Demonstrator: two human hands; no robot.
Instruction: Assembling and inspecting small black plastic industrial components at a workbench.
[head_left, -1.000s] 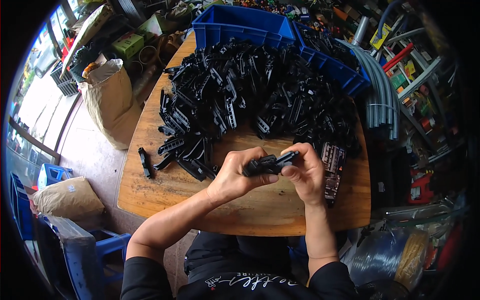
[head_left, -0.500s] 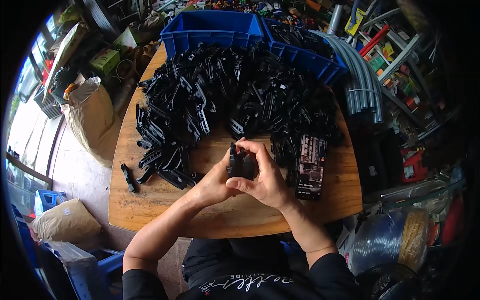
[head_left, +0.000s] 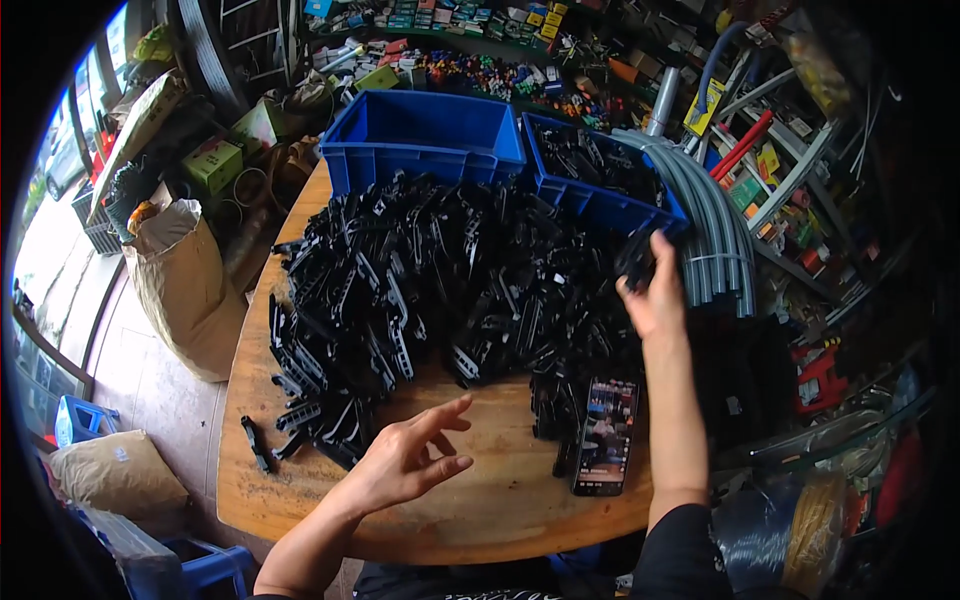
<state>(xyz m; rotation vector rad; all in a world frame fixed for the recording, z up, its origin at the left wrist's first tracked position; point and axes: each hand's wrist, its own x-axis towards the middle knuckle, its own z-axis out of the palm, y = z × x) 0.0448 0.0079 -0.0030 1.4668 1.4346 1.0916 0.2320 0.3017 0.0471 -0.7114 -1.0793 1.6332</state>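
Observation:
My right hand (head_left: 660,298) is stretched to the far right of the table, its fingers round a black plastic part (head_left: 634,258). It is just in front of the right blue bin (head_left: 610,212), which has similar black parts in it. My left hand (head_left: 405,462) hangs over the bare near part of the wooden table (head_left: 470,515), fingers apart and nothing in them. A large heap of black plastic parts (head_left: 430,260) spreads over the table beyond both hands. The detailed shape of the held part is hard to make out.
Behind the heap stands another blue bin (head_left: 420,160). A phone with a lit screen (head_left: 606,440) lies right of my left hand. One loose black part (head_left: 256,443) is near the left edge. Grey coiled pipes (head_left: 715,220) rise beside the right bin; a paper sack (head_left: 185,290) stands at left.
My hands were together over the table around a black plastic part. The right has carried a black part far right toward the bin; the left has let go and opened. The view has tilted up.

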